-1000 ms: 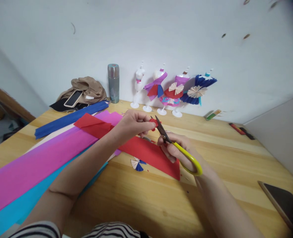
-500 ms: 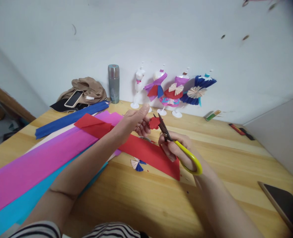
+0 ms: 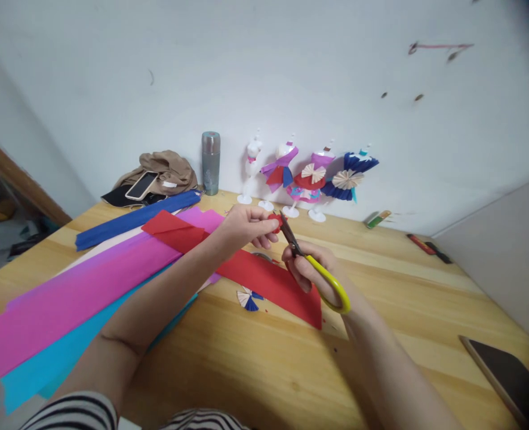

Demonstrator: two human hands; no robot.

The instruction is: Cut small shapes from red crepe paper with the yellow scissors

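Observation:
Between the thumb and fingers of my left hand [image 3: 249, 226] is a small red paper piece [image 3: 275, 223], partly covered by the thumb. My right hand [image 3: 311, 263] grips a pair of yellow-handled scissors [image 3: 329, 285], its dark blades pointing up and left. The blade tips are right at the red piece's edge. Below both hands, a long red crepe paper strip [image 3: 273, 279] lies across the table. Close to that strip rests a small pleated paper bow [image 3: 249, 298] in cream and blue. A roundish object under the left hand is mostly hidden.
Several small dress forms [image 3: 291, 179] wearing paper outfits stand along the wall, beside a thermos [image 3: 211, 164]. Purple [image 3: 89, 292], blue and turquoise paper sheets cover the left side. A phone [image 3: 141, 185] lies on brown cloth [image 3: 170, 170]; a dark tablet-like object [image 3: 506, 373] is at right.
My left thumb has come down from a raised position onto the red paper piece. The scissors have shifted slightly left, and the whole view has tilted upward a little.

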